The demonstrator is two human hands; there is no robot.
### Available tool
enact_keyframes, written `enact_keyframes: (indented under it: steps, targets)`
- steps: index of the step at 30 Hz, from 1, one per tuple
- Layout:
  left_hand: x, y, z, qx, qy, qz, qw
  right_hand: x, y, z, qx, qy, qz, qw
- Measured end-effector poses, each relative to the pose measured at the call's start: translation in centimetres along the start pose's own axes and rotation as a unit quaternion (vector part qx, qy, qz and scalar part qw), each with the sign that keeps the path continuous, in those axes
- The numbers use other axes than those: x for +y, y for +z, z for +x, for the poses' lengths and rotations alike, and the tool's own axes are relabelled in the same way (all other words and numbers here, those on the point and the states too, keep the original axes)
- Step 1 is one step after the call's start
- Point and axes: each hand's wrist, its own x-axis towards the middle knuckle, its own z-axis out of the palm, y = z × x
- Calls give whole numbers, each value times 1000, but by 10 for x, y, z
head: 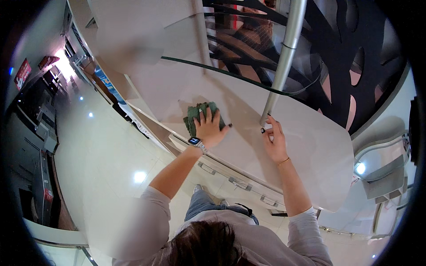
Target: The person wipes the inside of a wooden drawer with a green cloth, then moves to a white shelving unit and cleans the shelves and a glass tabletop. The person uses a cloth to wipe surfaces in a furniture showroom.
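A folded green cloth [193,114] lies on the pale, glossy countertop [309,143], towards its left part. My left hand [210,128], with a smartwatch at the wrist, presses flat on the cloth with its fingers spread. My right hand [275,139] is beside the foot of a silver metal post [283,69], its fingers loosely curled and nothing seen between them. Whether its fingertips touch the post or the countertop, I cannot tell.
A glass shelf [226,71] with a green edge sits above the countertop by the post. Behind it stands a black cut-out panel [342,50]. Drawers with metal handles [240,183] run below the front edge. Glossy floor tiles [109,146] stretch left.
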Motion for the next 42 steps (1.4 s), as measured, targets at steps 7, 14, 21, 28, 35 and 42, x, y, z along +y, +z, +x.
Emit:
enact_keyframes:
  steps: [7,14,21,28,35,42]
  targets:
    - [-39,2,-4,-48,41,14,998,9,1,-2,17,-13,24,999]
    - [-132,-13,6,20,-29,-2,999,3,0,0,9,-20,3,1000]
    - [-77,-1,-17,37,103,-20,994,1,8,0,-10,-30,8,999]
    - [67,0,-99,50,256,-160,952,-7,5,-4,-27,-35,12,999]
    - [31,13,-106,92,224,-182,953,1,2,-6,-29,-40,10,999]
    - [-107,35,-79,295,-101,-249,917,-10,1,-7,-32,-30,-12,999]
